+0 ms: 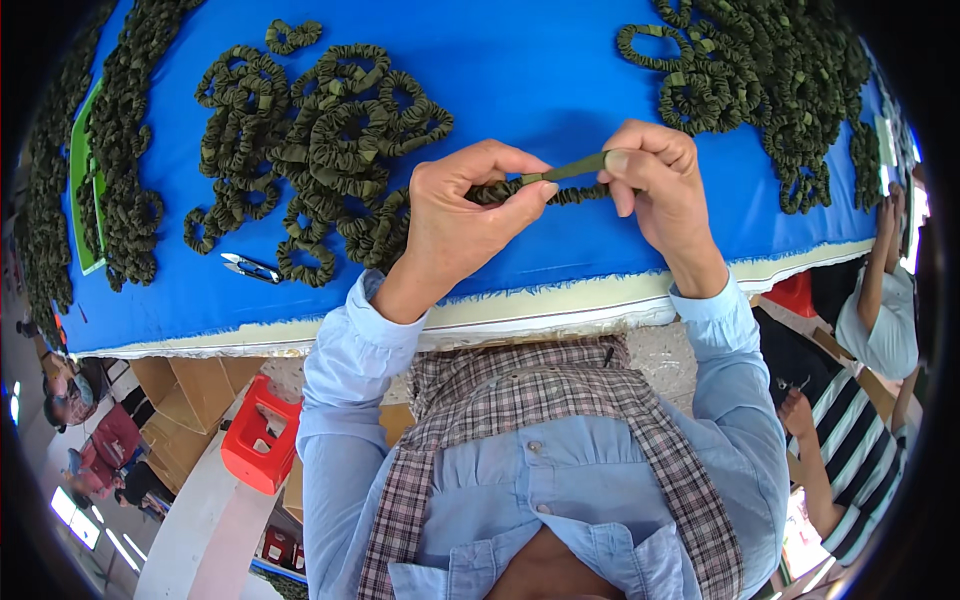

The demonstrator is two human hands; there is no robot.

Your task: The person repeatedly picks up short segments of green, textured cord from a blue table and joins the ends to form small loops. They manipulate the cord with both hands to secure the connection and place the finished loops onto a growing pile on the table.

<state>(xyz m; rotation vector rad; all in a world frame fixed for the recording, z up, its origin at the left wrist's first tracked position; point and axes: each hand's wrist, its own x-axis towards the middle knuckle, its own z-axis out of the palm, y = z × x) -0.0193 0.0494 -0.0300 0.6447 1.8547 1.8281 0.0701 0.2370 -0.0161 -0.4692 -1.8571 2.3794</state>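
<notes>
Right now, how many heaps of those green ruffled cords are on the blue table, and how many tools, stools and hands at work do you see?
Heaps of green ruffled cords: 3
Cord being held: 1
Metal snips: 1
Red stools: 1
Hands at work, left hand and right hand: 2
Total: 8

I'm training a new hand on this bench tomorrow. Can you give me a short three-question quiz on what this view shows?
1. True or false: both hands grip the same ruffled olive-green cord.
2. Which hand pinches the flat, smooth strap end of the cord: left or right?
3. What lies on the blue table cover left of the left hand? A) a stapler B) small metal thread snips C) a tape roll

Key
1. True: the left hand and the right hand hold one cord above the blue table cover.
2. Right; its fingertips close on the strap end.
3. B: the snips lie beside the middle pile of cords.
</notes>
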